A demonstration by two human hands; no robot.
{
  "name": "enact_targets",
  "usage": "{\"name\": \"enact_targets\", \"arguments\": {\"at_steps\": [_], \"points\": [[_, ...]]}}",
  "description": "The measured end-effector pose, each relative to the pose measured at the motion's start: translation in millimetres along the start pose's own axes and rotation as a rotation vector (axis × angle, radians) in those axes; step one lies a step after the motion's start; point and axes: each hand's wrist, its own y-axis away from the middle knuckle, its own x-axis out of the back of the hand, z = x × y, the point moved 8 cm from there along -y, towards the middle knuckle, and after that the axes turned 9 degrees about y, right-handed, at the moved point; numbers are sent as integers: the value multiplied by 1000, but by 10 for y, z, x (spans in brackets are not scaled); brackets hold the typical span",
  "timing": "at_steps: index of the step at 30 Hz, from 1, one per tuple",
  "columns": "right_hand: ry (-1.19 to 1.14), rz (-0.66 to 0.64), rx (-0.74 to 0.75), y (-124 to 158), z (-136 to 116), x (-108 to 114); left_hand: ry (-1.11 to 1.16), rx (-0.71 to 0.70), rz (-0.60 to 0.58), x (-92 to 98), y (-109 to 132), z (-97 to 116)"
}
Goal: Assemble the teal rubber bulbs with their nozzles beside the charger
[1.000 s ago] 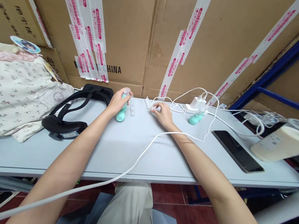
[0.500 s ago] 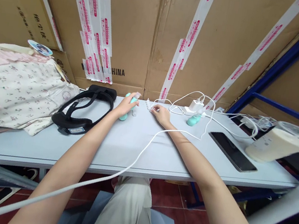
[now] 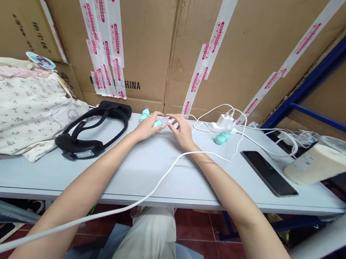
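My left hand is closed on a small teal bottle-like piece, lying sideways over the grey table. A clear tip points from it toward my right hand, whose thumb and fingers close around that end. The fingertips of both hands nearly meet, and part of the piece is hidden. Just behind my left hand is another teal rounded piece. Farther right, a similar teal piece with a clear top rests on the table.
A white charger with cables stands at the back. One white cable crosses over my right forearm. A black headset strap and floral bag lie left; a phone and a drink cup sit right.
My right hand has moved left and up to the clear end of the teal piece in my left hand. The piece has turned from upright to sideways.
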Motion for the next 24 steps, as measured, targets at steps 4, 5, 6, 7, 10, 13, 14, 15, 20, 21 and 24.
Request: {"name": "enact_targets", "arguments": {"at_steps": [4,5,6,7,10,13,14,15,20,21,24], "points": [[73,2,39,37,-64,3,282,56,-31,-48,1,-3],[95,5,52,39,-61,8,357,68,-56,-69,2,7],[111,-1,71,39,-57,5,418,76,-81,-88,5,22],[121,-17,91,36,-53,-8,464,83,-105,-104,9,40],[129,-72,138,35,-45,-54,521,104,-146,-126,18,77],[169,-30,156,47,-60,-24,530,121,-142,-121,17,75],[199,-4,164,51,-74,-4,535,127,-142,-122,16,71],[235,20,173,55,-89,15,542,132,-143,-123,14,66],[400,44,207,47,-128,41,532,132,-158,-123,8,70],[420,33,216,45,-131,36,524,130,-161,-122,8,75],[471,13,245,46,-142,35,500,115,-175,-122,12,103]]}}
